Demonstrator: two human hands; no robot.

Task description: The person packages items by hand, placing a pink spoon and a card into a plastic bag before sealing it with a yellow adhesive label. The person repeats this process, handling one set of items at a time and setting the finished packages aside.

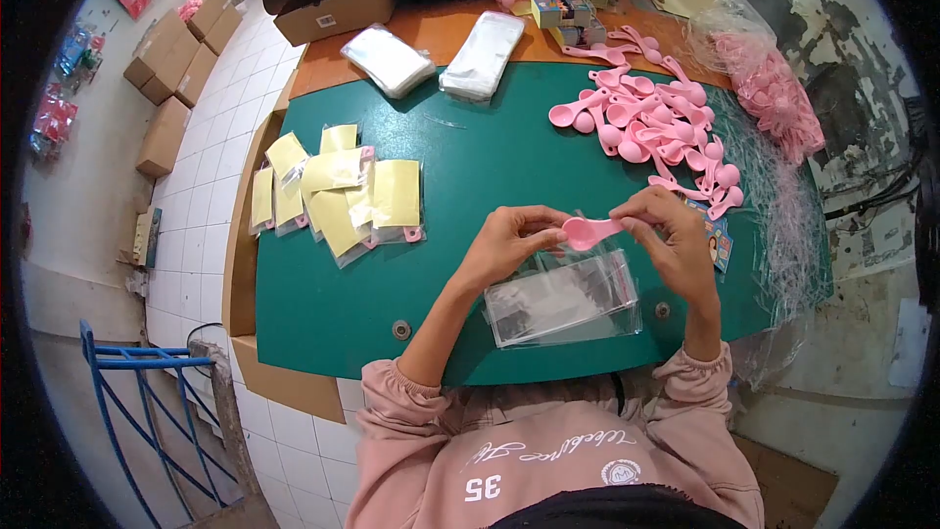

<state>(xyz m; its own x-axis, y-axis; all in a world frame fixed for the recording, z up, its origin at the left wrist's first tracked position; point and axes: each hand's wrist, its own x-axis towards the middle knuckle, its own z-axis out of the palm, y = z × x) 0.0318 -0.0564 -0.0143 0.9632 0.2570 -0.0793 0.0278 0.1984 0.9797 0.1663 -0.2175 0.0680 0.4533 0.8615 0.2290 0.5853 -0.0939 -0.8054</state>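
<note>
A pink measuring spoon (590, 231) is pinched by its handle end in my right hand (670, 235). Its bowl points left and touches or nearly touches the fingertips of my left hand (514, 243). Those fingers are closed at the edge of a thin clear plastic bag (554, 260), whose film shows around the spoon bowl. How far the bowl sits inside the film is hard to make out. Under both hands lies a small stack of clear bags (558, 306) on the green tabletop (450, 304). Printed cards (720, 243) lie partly hidden behind my right hand.
Pink spoons (651, 118) are heaped at the back right. Filled packets with yellow cards (343, 191) lie at the left. Two stacks of clear bags (482, 54) rest at the back, near card bundles (563, 10). Loose plastic film (783, 235) hangs over the right edge.
</note>
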